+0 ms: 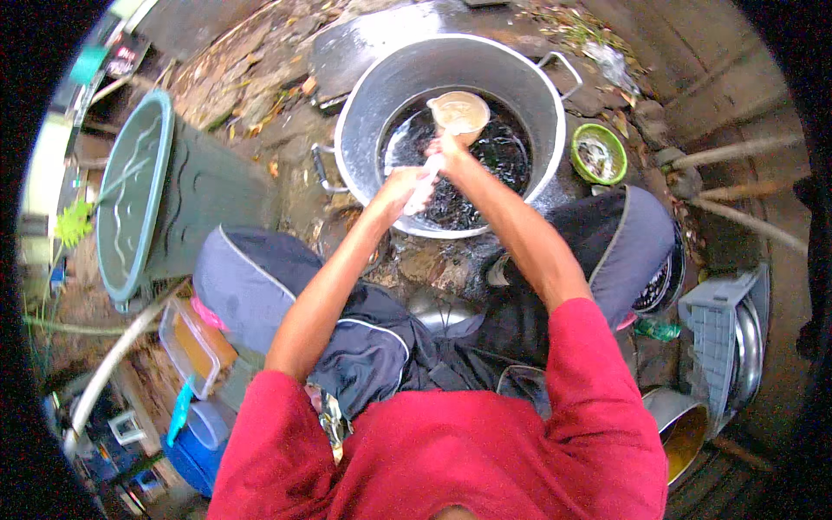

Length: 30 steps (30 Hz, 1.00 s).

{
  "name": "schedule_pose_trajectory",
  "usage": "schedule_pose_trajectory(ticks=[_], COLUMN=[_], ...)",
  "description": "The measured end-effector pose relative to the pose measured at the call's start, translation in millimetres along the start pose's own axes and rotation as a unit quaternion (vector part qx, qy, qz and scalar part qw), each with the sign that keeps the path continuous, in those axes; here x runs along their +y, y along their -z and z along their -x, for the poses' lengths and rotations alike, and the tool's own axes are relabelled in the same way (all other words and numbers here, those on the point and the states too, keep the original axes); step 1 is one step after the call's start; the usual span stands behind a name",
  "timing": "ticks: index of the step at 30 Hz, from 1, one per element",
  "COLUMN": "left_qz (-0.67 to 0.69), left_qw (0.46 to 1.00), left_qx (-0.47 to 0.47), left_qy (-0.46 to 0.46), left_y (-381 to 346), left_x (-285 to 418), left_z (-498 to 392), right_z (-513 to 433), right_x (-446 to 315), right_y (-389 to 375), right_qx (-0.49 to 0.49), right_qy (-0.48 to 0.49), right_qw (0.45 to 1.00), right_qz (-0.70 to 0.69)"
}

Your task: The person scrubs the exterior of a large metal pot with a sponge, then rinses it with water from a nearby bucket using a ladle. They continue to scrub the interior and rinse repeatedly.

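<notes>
A large metal pot (361, 110) with two loop handles stands on the stone ground before me, with dark liquid (513, 188) in its bottom. My right hand (448, 153) is over the pot, closed around the near end of a pale dipper or cup (460, 110). My left hand (400, 188), lower and to the left, grips a whitish elongated item (422, 188) that reaches up to the right hand. Motion blur hides what this item is and whether it belongs to the dipper.
Left stands a tall green plastic bin (208, 175); nearer lie a clear plastic container (195, 351) and a blue tub (195, 448). Right are a small green bowl (623, 156), a grey plastic crate (712, 331) and a metal pot (673, 409). A flat dark slab (331, 58) lies beyond the pot.
</notes>
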<state>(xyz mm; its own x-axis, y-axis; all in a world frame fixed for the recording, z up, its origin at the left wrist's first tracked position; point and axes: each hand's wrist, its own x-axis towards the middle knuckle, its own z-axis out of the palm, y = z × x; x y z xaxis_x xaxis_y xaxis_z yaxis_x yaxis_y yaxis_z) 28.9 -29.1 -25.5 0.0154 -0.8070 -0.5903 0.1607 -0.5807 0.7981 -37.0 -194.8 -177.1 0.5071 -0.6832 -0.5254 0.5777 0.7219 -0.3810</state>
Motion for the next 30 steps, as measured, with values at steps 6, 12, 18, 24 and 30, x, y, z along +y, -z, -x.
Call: schedule_pose_trajectory(ticks=[6,12,18,24,30], left_qz=[0.443,0.597,0.553,0.576,0.531], left_qw=[0.858,0.753,0.794,0.811,0.843], left_qx=[-0.191,0.276,0.244,0.061,0.085], left_qy=[0.175,0.016,0.064,-0.076,-0.019], left_y=[66,88,49,-6,-16], left_x=[31,38,43,61,51], left_z=[-80,-170,-224,-236,-248], right_z=[47,160,218,209,192], right_x=[-70,-158,-199,-192,-198], right_y=[-12,-115,-146,-120,-112], right_qx=[-0.017,0.009,0.006,-0.002,0.007], right_qy=[-0.009,-0.041,0.006,0.031,0.065], right_qw=[0.989,0.931,0.842,0.755,0.769], right_qz=[0.147,0.362,0.539,0.655,0.636])
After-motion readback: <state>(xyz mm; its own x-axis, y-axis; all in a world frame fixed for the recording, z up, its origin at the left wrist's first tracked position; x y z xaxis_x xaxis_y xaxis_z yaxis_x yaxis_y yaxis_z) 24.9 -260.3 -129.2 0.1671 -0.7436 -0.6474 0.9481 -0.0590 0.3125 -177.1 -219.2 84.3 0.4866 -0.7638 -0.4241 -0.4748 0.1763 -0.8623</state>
